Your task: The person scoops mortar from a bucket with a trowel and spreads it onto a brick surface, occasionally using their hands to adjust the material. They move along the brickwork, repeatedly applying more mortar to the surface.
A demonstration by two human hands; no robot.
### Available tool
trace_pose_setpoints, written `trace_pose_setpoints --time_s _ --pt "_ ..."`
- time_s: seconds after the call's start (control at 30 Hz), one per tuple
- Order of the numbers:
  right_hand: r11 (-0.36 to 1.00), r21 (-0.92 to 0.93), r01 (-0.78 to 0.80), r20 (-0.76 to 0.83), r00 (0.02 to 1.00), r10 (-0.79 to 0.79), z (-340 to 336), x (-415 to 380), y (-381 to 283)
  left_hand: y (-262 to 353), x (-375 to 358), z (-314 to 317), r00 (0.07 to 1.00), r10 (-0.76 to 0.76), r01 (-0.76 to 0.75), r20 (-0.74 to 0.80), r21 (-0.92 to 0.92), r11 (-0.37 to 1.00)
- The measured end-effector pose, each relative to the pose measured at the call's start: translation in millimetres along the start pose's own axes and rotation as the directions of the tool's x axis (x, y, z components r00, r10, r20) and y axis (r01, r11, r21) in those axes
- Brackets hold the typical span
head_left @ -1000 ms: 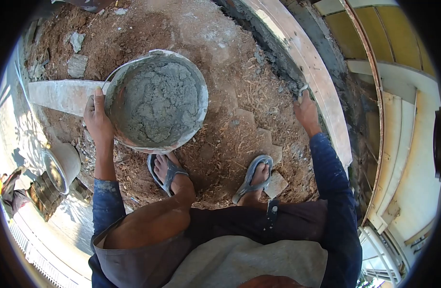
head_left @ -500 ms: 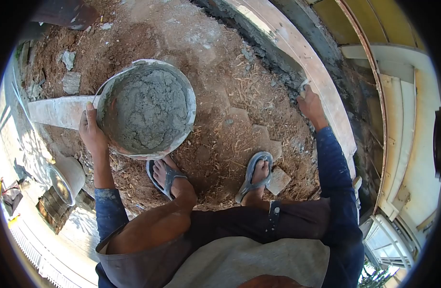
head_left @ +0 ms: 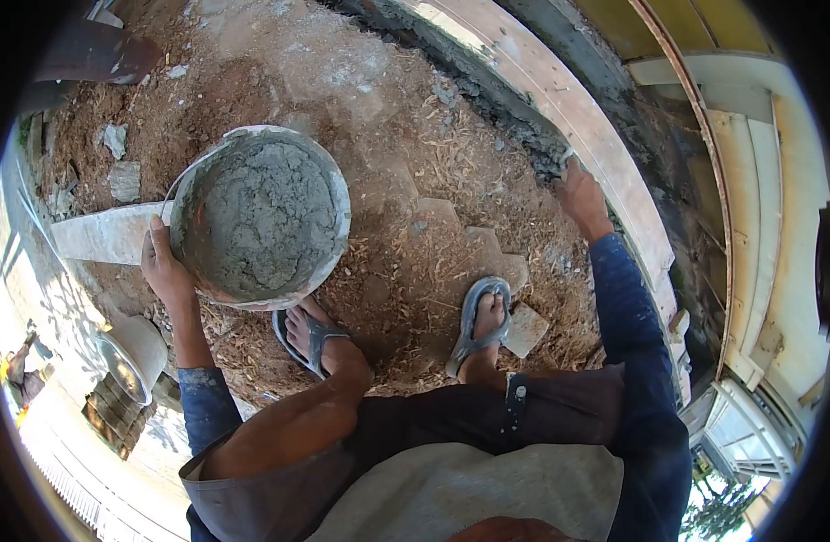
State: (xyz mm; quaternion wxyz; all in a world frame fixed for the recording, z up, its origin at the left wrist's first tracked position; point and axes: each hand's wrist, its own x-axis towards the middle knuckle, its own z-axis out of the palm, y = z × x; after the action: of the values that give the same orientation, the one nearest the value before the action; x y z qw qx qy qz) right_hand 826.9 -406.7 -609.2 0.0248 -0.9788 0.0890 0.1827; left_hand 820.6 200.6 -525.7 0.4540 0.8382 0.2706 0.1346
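My left hand [head_left: 169,271] grips the left side of a bucket [head_left: 341,185], by its rim and near its thin wire handle. Wet grey mortar [head_left: 272,212] fills much of the bucket, its surface lumpy. Out to the right, my right hand [head_left: 582,200] is closed at the inner edge of a long pale curved board [head_left: 605,135]. Its fingers are down by a strip of wet mortar [head_left: 496,113] that runs along the board. Whatever those fingers hold is hidden from this angle.
Brown soil with dry leaf bits covers the ground around my sandalled feet [head_left: 484,325]. A second bucket [head_left: 137,357] lies tilted at the left. A flat pale slab [head_left: 112,233] rests beside the mortar bucket. A rusty pipe [head_left: 704,135] runs along the right.
The view has shifted a little, so the bucket and my left hand appear slightly further left and lower. My right hand stays by the board's edge, its fingers turned a little.
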Motion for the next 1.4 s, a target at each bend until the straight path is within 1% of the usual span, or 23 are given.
trace_pose_setpoints --time_s 0.07,0.17,0.37,0.47,0.5,0.57,0.6,0.67,0.7,0.8,0.87,0.9,0.97,1.03,1.07,1.13,1.17,1.2,1.23,1.27,1.3,1.33,1.4 --pt "0.986 0.092 0.136 -0.114 0.986 -0.125 0.6 -5.8 9.2 -1.6 0.9 -1.4 1.000 -0.007 0.008 0.020 -0.013 1.000" --pt "0.980 0.125 0.156 -0.146 0.980 -0.137 -3.0 -17.1 14.9 -6.0 1.8 -4.0 0.999 -0.023 0.023 0.032 -0.006 1.000" --pt "0.988 0.149 0.033 -0.088 0.996 -0.020 -10.2 -39.6 12.1 -12.3 4.7 -4.8 0.999 0.001 -0.001 0.040 -0.002 1.000" --pt "0.983 0.185 -0.009 -0.113 0.993 0.030 -16.6 -56.7 -3.1 -9.2 5.2 -1.8 0.999 -0.005 0.006 0.032 -0.001 1.000" --pt "0.982 0.191 -0.009 -0.112 0.993 0.031 -21.1 -62.1 -11.9 -7.2 3.5 -1.7 1.000 -0.014 0.014 0.020 -0.006 1.000" --pt "0.941 0.323 0.103 -0.179 0.983 -0.046 -36.3 -70.1 -36.6 0.7 -0.5 -0.7 0.999 -0.018 0.019 0.026 -0.002 1.000" --pt "0.939 0.329 0.102 -0.179 0.983 -0.044 -44.2 -72.5 -52.8 5.9 -3.8 1.0 0.999 -0.028 0.028 0.035 -0.003 1.000" --pt "0.884 0.422 0.202 -0.042 0.978 -0.204 -60.3 -77.5 -88.1 20.8 -16.3 10.2 0.999 0.006 -0.005 0.053 -0.015 1.000" --pt "0.841 0.463 0.279 0.029 0.944 -0.329 -67.7 -79.9 -105.4 27.6 -22.8 15.5 0.998 0.034 -0.034 0.059 0.002 0.999" --pt "0.694 0.540 0.476 0.160 0.752 -0.640 -85.5 -87.2 -159.9 52.2 -36.0 36.8 0.989 0.102 -0.103 0.106 0.005 0.995" --pt "0.419 0.709 0.567 0.001 0.594 -0.804 -71.2 -86.4 -181.3 63.3 -39.2 45.1 0.986 0.122 -0.127 0.110 0.035 0.991" --pt "0.428 0.722 0.543 0.007 0.613 -0.790 -70.1 -83.8 -180.6 63.9 -38.1 44.2 0.983 0.121 -0.128 0.140 0.044 0.991" --pt "0.372 0.922 0.110 0.218 0.645 -0.732 -68.4 -72.1 -167.8 57.7 -28.0 41.8 0.990 0.092 -0.097 0.103 0.044 0.994" --pt "0.478 0.878 -0.003 0.309 0.765 -0.564 -52.2 -59.4 -121.8 47.9 -20.0 30.2 0.993 0.062 -0.068 0.098 0.053 0.996" --pt "0.629 0.776 0.044 0.346 0.805 -0.483 -46.1 -61.4 -93.3 39.1 -12.8 25.1 0.995 0.062 -0.068 0.080 0.065 0.996" --pt "0.875 0.464 0.140 0.403 0.846 -0.349 -23.1 -88.0 -37.9 12.2 9.8 5.2 0.995 0.067 -0.083 0.077 0.222 0.972" --pt "0.945 0.259 0.197 0.424 0.856 -0.295 -0.8 -109.2 -11.9 6.6 15.4 0.4 0.994 0.030 -0.050 0.104 0.205 0.978" --pt "0.968 0.120 0.219 0.494 0.833 -0.249 32.7 -139.5 14.4 2.3 18.5 -1.3 0.993 0.025 -0.049 0.119 0.205 0.977" --pt "0.969 -0.019 0.247 0.554 0.809 -0.196 57.0 -168.9 28.1 0.8 21.0 -1.2 0.994 -0.018 -0.002 0.106 0.186 0.983" --pt "0.986 -0.012 0.169 0.665 0.737 -0.118 57.7 -191.3 23.6 -1.6 24.6 -1.9 0.994 -0.060 0.045 0.091 0.164 0.985" --pt "0.996 -0.014 0.090 0.764 0.644 -0.047 56.8 -214.4 17.1 -8.6 30.0 -6.0 0.994 -0.053 0.032 0.101 0.201 0.979" --pt "0.996 -0.014 0.084 0.765 0.643 -0.043 60.4 -233.0 14.6 -4.8 26.7 -4.1 0.993 -0.053 0.031 0.106 0.200 0.979" --pt "0.997 0.064 0.031 0.479 0.876 -0.058 82.0 -262.6 12.9 6.3 19.7 1.4 0.992 -0.114 0.102 0.046 0.217 0.971"
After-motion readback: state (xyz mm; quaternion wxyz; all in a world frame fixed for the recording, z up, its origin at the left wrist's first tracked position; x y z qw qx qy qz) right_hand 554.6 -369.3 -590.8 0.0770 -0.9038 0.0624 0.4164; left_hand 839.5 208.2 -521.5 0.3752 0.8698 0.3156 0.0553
